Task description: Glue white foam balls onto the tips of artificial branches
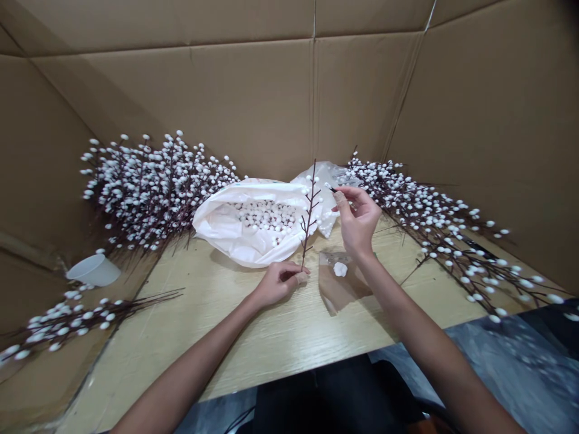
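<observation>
Left hand gripping branch near base, right hand pinching small dark piece — probably best keeping branch upright, steady.

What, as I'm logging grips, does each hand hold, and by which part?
Left hand: the branch, by its lower end. Right hand: a dark item, too small to tell by which part.

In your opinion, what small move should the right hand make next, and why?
Perhaps the right hand should bring the small dark item, white at its end, toward a bare tip of the twig: the left hand holds it upright, and several tips look bare.
</observation>
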Tool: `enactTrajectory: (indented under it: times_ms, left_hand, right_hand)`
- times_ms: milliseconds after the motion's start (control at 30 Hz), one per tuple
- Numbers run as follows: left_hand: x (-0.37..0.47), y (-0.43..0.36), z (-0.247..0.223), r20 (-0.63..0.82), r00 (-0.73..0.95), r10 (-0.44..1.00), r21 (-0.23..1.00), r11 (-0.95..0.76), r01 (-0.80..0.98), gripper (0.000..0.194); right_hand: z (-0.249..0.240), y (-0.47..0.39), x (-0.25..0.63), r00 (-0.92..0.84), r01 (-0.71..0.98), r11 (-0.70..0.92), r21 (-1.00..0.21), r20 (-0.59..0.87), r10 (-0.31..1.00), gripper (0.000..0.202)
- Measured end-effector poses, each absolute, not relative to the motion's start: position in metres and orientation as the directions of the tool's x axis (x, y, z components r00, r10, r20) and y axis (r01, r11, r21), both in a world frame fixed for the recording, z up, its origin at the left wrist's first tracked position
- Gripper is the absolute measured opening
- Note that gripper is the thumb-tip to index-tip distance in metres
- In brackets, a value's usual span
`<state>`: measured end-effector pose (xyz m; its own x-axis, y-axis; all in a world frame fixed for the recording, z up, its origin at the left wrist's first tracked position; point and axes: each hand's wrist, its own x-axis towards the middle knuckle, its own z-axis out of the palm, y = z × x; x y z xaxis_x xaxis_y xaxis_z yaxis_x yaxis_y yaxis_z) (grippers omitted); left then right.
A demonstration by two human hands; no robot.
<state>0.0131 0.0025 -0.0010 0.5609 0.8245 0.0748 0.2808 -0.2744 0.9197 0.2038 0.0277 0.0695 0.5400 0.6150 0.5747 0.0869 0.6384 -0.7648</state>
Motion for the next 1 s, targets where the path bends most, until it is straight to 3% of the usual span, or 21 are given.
enactTrajectory:
  times_ms: [267, 1000]
  left_hand:
    - [0.013, 0.003, -0.001, 0.048, 0.567, 0.822, 0.917, -0.261, 0.3, 0.028]
    - [0.013, 0.003, 0.0, 0.065, 0.574, 0.816, 0.912, -0.282, 0.298, 0.025]
  right_hand:
    - [0.065, 0.021, 0.208, 0.468, 0.225, 0.65, -0.726, 0.665, 0.582, 0.006]
    - [0.067, 0.025, 0.215, 0.495, 0.199, 0.624, -0.756, 0.627, 0.602, 0.007]
